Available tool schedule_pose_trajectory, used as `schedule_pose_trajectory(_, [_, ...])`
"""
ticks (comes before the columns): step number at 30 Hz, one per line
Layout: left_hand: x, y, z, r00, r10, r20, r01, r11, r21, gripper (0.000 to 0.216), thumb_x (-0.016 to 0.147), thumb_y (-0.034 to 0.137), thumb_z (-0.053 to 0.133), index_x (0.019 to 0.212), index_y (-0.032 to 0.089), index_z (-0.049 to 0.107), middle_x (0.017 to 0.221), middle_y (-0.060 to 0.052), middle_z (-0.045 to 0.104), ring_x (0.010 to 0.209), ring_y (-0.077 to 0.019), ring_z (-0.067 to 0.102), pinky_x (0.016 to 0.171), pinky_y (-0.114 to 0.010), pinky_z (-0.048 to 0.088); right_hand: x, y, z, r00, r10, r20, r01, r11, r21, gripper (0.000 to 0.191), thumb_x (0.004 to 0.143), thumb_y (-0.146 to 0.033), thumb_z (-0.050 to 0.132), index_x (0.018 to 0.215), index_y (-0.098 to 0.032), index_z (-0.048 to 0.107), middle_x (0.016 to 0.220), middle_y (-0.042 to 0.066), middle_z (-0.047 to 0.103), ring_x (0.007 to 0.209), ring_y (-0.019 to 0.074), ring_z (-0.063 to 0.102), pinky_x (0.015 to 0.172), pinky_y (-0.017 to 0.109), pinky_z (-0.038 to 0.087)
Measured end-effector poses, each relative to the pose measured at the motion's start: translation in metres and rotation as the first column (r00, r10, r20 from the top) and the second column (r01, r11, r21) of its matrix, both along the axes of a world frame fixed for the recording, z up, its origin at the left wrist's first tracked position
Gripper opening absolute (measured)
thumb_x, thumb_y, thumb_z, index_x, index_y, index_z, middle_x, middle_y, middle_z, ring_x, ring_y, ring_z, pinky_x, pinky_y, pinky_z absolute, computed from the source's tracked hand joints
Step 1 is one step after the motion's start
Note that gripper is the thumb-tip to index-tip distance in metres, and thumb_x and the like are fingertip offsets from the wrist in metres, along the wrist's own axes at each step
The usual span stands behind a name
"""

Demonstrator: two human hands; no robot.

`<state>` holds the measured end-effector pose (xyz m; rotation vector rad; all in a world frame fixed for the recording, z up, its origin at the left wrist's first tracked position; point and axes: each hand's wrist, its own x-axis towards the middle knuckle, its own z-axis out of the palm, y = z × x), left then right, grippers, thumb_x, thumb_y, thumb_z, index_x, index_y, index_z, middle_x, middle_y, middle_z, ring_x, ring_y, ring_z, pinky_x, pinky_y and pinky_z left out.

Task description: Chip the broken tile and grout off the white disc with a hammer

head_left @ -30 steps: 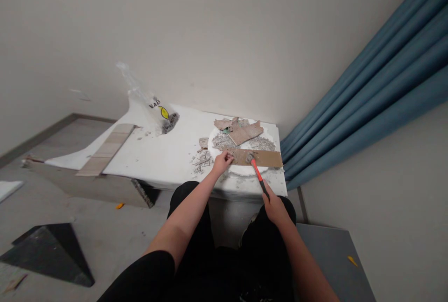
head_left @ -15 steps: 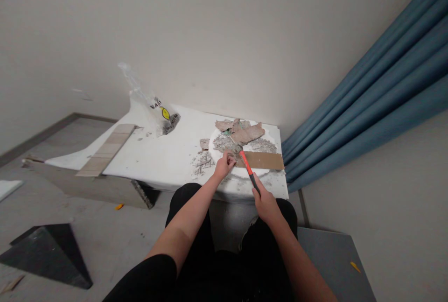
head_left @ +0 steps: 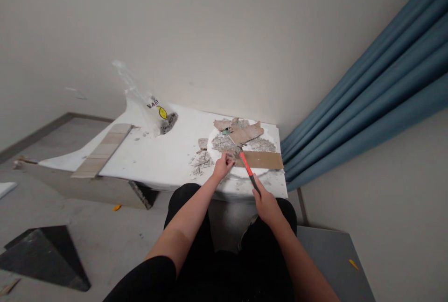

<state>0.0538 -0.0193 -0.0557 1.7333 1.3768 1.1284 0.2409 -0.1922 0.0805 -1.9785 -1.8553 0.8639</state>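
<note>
My right hand [head_left: 266, 203] is wrapped round the black grip of a hammer [head_left: 246, 164] with a red shaft. The hammer's head lies over the left end of a brown strip of board [head_left: 263, 159]. Close beside that head, my left hand [head_left: 223, 165] has its fingers drawn together; whatever they hold is too small or hidden to tell. Both hands are over a round white plate [head_left: 210, 139] covered with grey crumbs. Torn brown-grey pieces [head_left: 248, 133] are heaped at its far side, and dark crumbs [head_left: 201, 164] are scattered to its left.
The white-covered bench [head_left: 147, 162] runs along the wall. A clear plastic bag [head_left: 161, 117] with grey material stands on it, left of the plate, near a flat cardboard strip [head_left: 103, 150]. Blue curtains [head_left: 371, 78] hang at right. A black angular object [head_left: 45, 257] lies on the floor.
The view has shifted slightly, so the bench and bag appear a little further left. Both hands and the hammer keep nearly the same places over the plate.
</note>
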Motion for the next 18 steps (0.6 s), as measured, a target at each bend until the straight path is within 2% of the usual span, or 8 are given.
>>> schedule_pose_trajectory(8, [-0.0010,0.0015,0.0004,0.999,-0.007,-0.043,0.007,1.000,-0.019,0.029,0.082,0.025,0.065,0.107,0.022,0.049,0.084,0.000,0.072,0.078,-0.0176,0.069,0.074,-0.029,0.050,0.0001,-0.0016,-0.0002,0.993,0.006,0.116,-0.003,1.000,-0.024,0.062,0.102,-0.031,0.037,0.162,-0.031,0.021,0.113,0.009,0.075,0.098,0.0288,0.073,0.079,0.032,0.051])
schedule_pose_trajectory(18, [-0.0028,0.0029,-0.0016,0.996,-0.034,-0.082,0.035,0.999,0.011,0.028,0.084,0.025,0.064,0.107,0.022,0.049,0.084,0.000,0.071,0.077,-0.0172,0.067,0.073,-0.029,0.049,0.0013,-0.0031,-0.0009,0.992,0.016,0.129,-0.015,1.000,-0.006,0.062,0.102,-0.031,0.037,0.162,-0.031,0.021,0.110,0.009,0.076,0.095,0.0270,0.073,0.079,0.031,0.050])
